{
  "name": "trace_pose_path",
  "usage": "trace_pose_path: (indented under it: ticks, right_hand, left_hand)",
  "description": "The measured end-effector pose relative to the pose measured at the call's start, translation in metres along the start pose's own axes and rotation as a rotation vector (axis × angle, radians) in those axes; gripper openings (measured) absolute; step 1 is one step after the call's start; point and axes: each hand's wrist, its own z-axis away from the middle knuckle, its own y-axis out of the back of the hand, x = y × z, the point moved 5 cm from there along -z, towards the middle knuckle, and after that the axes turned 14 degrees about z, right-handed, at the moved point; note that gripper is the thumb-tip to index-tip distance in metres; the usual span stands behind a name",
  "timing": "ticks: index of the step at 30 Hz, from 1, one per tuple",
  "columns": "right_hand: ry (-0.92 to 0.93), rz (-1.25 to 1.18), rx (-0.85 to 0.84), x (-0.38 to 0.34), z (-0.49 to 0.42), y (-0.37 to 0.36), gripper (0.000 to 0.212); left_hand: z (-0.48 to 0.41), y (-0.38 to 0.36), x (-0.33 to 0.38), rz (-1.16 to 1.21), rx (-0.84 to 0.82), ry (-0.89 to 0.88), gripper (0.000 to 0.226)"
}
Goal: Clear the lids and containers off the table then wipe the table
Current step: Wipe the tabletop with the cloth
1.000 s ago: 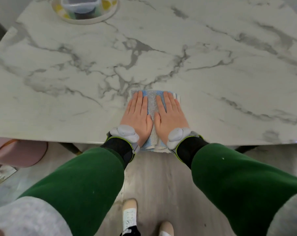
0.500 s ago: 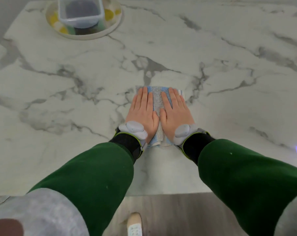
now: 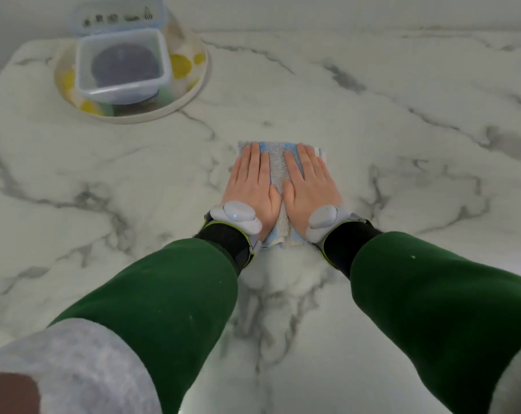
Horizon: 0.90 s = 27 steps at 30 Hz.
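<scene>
Both palms lie flat, fingers extended: left hand (image 3: pixel 251 182) and right hand (image 3: pixel 307 182) pin the cloth (image 3: pixel 278 171). The container (image 3: pixel 120 65) sits far-left, nearer the left hand.

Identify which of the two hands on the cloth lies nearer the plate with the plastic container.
The left hand. Both hands press flat on the blue cloth, but the plate sits at the table's far left, on the left hand's side; the right hand lies farther away.
</scene>
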Motion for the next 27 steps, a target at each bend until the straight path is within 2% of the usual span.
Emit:
trace_pose_path:
  ticks: [16,27]
  right_hand:
    - [0.076,0.02,0.024,0.031,-0.172,0.009,0.055]
    - [0.03,0.003,0.053,0.043,-0.276,0.011,0.055]
  left_hand:
    - [-0.165,0.016,-0.04,-0.03,0.058,0.07,0.06]
    - [-0.269,0.031,-0.069,-0.09,0.046,0.037,0.06]
